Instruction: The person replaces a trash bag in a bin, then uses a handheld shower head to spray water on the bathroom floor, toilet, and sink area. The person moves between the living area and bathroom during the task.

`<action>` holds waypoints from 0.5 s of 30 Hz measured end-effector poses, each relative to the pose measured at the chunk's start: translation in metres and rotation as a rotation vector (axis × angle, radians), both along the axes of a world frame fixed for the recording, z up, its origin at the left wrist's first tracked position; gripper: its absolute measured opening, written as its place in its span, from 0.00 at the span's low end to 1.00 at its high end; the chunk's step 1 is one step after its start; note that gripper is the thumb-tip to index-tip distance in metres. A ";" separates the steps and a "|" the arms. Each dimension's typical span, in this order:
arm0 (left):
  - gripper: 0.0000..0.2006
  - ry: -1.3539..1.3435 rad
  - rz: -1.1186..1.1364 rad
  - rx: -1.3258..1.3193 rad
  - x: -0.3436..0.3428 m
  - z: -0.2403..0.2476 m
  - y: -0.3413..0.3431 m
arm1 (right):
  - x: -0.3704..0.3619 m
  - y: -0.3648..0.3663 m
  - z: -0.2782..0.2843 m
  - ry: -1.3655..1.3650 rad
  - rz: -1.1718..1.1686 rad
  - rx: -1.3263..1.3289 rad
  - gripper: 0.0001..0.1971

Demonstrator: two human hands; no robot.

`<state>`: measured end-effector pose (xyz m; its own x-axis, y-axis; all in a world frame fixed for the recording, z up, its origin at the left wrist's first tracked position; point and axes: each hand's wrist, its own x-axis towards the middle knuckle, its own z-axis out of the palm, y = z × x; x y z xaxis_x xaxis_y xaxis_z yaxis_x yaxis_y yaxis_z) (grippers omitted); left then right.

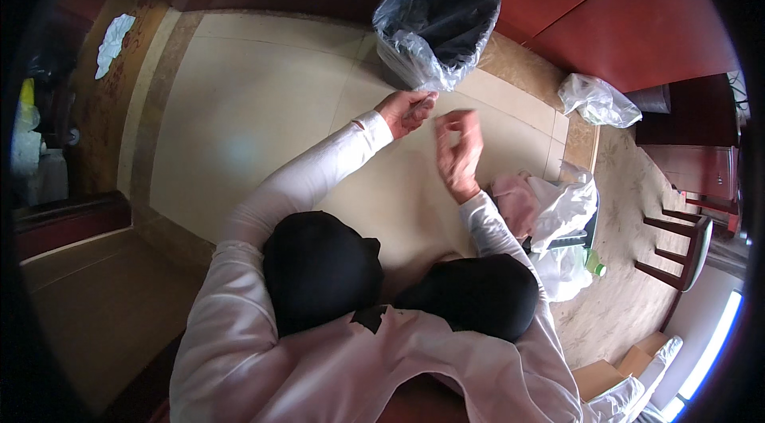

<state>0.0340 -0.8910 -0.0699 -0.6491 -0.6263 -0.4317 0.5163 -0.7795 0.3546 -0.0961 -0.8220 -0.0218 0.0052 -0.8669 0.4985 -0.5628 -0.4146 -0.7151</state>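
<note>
Head view: left hand [405, 111] raised over the floor, fingers pinched on a small thin grey item [421, 105], too small to identify. Right hand [460, 154] just beside it, fingers loosely curled, holding nothing, blurred. Bin [437, 18] with clear liner just beyond both hands, against the red cabinet [629, 17]. Crumpled clear bag [598, 101] right of the bin by the cabinet base. White bags [564, 216] and pink cloth [514, 198] at the right forearm; green-capped bottle [595, 266] below them. Cardboard boxes [625, 367] lower right. Chair [684, 244] far right. Wide bare tile [255, 120] to the left; white rag [114, 39] at its far-left edge.
</note>
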 end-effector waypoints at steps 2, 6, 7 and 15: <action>0.08 0.339 -0.004 -0.053 -0.003 -0.003 0.005 | -0.015 -0.022 -0.024 -0.239 -0.134 0.359 0.13; 0.10 0.475 0.061 0.059 -0.008 -0.010 0.006 | -0.012 -0.052 -0.028 -1.065 0.538 1.008 0.20; 0.10 0.556 0.037 0.054 -0.009 -0.012 0.004 | -0.010 -0.056 -0.032 -1.214 0.675 1.110 0.21; 0.11 -0.047 0.004 0.054 -0.007 -0.006 0.012 | 0.001 -0.065 -0.068 -1.307 0.426 0.940 0.10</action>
<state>0.0265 -0.8790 -0.0758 -0.6249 -0.6039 -0.4948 0.5036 -0.7961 0.3357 -0.0956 -0.8871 -0.0899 0.3316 -0.8934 -0.3031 0.6095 0.4481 -0.6540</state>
